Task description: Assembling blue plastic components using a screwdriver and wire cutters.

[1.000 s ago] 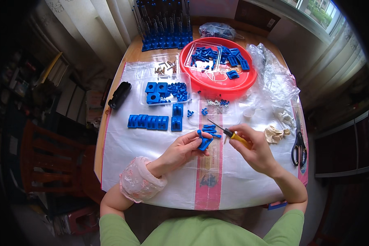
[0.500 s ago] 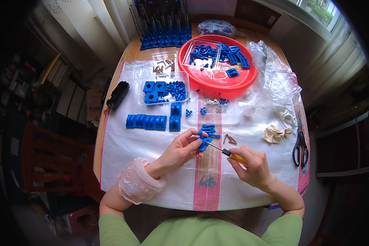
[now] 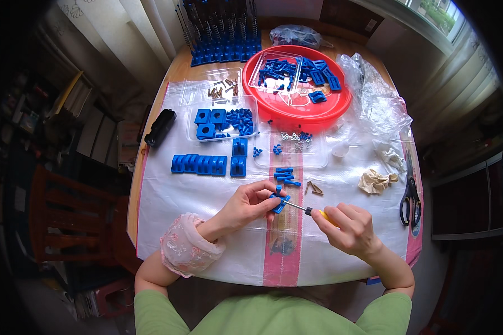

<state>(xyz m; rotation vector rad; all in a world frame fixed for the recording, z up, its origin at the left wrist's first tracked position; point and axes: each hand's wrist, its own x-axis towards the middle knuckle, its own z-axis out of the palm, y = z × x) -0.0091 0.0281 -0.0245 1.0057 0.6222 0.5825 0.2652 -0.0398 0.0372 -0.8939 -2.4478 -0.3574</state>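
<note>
1. Fingers of the left hand (image 3: 245, 204) pinch a small blue piece (image 3: 279, 207) above the white sheet (image 3: 330, 262).
2. Fingers of the right hand (image 3: 349, 228) are curled around the yellow handle of a screwdriver (image 3: 308, 211), its tip at the piece.
3. Near surroundings: blue rods (image 3: 285, 176) just beyond the piece; brown screws (image 3: 316, 191) to their right; 2 blue blocks (image 3: 239, 159) beside a row of blue blocks (image 3: 198, 164).
4. Farther out: clear box (image 3: 193, 133) of blue parts, red basin (image 3: 288, 110), black case (image 3: 161, 127) at left; crumpled tan paper (image 3: 377, 181), scissors (image 3: 411, 206) and clear plastic bags (image 3: 380, 106) at right.
5. Obstruction: the left thumb and fingers cover part of the piece.
6. Appearance of the piece: plain blue, a tilted flat plate with a short knob projecting upward; finer detail too small to resolve.
</note>
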